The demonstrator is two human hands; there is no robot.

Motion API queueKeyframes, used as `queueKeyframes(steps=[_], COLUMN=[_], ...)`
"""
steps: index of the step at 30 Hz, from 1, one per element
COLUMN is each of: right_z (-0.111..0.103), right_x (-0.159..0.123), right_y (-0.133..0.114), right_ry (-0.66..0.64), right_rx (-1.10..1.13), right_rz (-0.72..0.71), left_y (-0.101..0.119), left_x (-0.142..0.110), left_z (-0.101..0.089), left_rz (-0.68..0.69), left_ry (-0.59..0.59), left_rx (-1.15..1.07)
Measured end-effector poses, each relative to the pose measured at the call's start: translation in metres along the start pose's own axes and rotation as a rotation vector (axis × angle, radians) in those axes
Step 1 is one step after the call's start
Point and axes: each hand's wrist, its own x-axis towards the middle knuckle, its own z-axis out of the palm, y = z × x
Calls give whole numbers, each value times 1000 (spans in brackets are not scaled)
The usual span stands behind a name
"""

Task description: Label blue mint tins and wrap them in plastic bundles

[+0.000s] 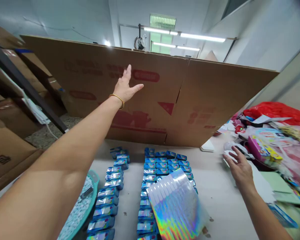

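Observation:
My left hand (124,86), with a gold bangle at the wrist, reaches out in front of a large flattened cardboard sheet (145,100). Its fingers are spread and nothing is in them. Over the right side of the table, my right hand (240,170) hovers near white papers (261,183), fingers apart and holding nothing. Below, rows of small blue packs (150,178) stand on the table, with another column of blue packs (106,201) to their left. A shiny holographic sheet (177,203) lies across part of the rows.
A teal basin (95,186) of small pale pieces sits at lower left. Cardboard boxes (7,150) and a dark post (27,80) stand at left. On the right are a cluttered pile with a red plastic bag (275,111) and a pink box (258,148).

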Motion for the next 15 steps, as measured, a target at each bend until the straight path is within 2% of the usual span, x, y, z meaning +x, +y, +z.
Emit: queueKeyframes(steps=[2, 5, 10, 12, 15], right_z=[1, 11, 50, 71, 100], right_x=[24, 76, 181, 215, 251], right_y=[18, 53, 120, 144, 171], right_ry=[-24, -55, -34, -22, -6], right_rx=[44, 138, 221, 242, 243], right_rz=[49, 67, 146, 109, -67], left_y=[-3, -2, 7, 12, 20], left_x=[7, 14, 12, 5, -10], left_z=[5, 13, 37, 52, 77], left_rz=[-34, -75, -124, -118, -91], left_ry=[-13, 8, 27, 17, -49], left_rx=[25, 66, 122, 159, 208])
